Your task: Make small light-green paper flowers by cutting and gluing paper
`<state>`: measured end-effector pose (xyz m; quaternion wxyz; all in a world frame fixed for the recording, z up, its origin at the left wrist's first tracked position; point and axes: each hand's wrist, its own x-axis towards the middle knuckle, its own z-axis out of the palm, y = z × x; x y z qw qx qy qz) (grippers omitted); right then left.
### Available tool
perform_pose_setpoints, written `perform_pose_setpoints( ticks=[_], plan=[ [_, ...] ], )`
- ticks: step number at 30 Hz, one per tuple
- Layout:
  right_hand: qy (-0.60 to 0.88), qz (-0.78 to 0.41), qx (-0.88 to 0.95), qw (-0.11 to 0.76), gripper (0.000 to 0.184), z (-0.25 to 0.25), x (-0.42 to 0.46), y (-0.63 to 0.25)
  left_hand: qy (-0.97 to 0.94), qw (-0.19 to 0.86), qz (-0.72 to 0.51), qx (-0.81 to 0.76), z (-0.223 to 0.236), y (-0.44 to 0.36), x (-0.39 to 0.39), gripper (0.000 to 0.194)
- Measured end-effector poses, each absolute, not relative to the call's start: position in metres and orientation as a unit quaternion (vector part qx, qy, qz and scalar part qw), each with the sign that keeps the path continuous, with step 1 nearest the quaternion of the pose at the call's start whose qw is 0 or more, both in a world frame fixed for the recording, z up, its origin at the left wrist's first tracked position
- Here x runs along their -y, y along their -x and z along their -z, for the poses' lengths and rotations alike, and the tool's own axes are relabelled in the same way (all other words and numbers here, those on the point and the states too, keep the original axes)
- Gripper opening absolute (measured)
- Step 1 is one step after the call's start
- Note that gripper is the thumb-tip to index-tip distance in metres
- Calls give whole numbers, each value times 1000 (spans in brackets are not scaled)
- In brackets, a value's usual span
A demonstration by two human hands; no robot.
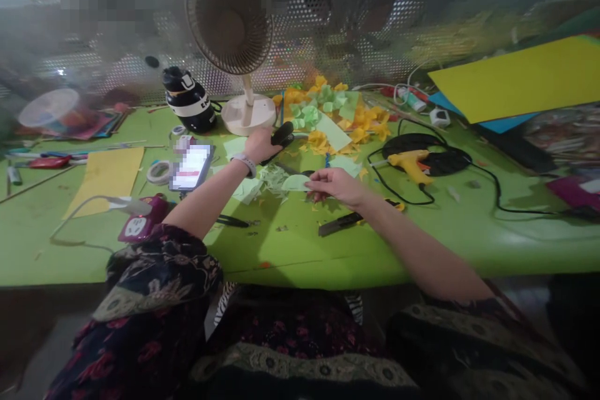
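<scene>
My left hand (262, 147) reaches across the table with its fingers closed around a black stapler (283, 134); part of the stapler is hidden by the hand. Between the thumb and fingers of my right hand (334, 186) is a small light green paper piece (295, 183), held just over the tabletop. Light green paper scraps (272, 180) lie in a heap between the two hands. Behind them is a pile of yellow-orange paper flowers (370, 125) and curled green paper pieces (310, 116). A box cutter (341, 224) rests below my right hand.
A yellow glue gun (411, 164) with a black cord lies at the right. Toward the left are a phone (191, 167), a tape roll (160, 172) and a purple power adapter (143, 220). A fan (246, 114) and a black bottle (191, 111) stand at the back.
</scene>
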<state>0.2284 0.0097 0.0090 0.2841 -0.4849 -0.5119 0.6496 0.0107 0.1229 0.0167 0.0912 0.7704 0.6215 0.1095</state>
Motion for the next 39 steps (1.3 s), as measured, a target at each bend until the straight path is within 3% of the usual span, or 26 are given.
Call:
perform_pose_setpoints(
  ticks=[4,9,14,29,39],
  plan=[
    [491,-651,517,262,17,-9,-9,-227,-776,83,-125,-613,-15,-16,-125,44],
    [483,-666,512,245,16,-12,-11,-231,-810,92,-169,-554,-39,6,-110,50],
    [472,-685,507,226,15,-17,-9,-234,-859,183,-153,-454,-56,30,-64,50],
    [510,-667,519,159,15,1,-3,-219,-854,196,-139,-462,-30,54,11,42],
    [517,-664,508,186,16,3,0,-213,-855,210,-111,-461,-29,48,18,42]
  ],
)
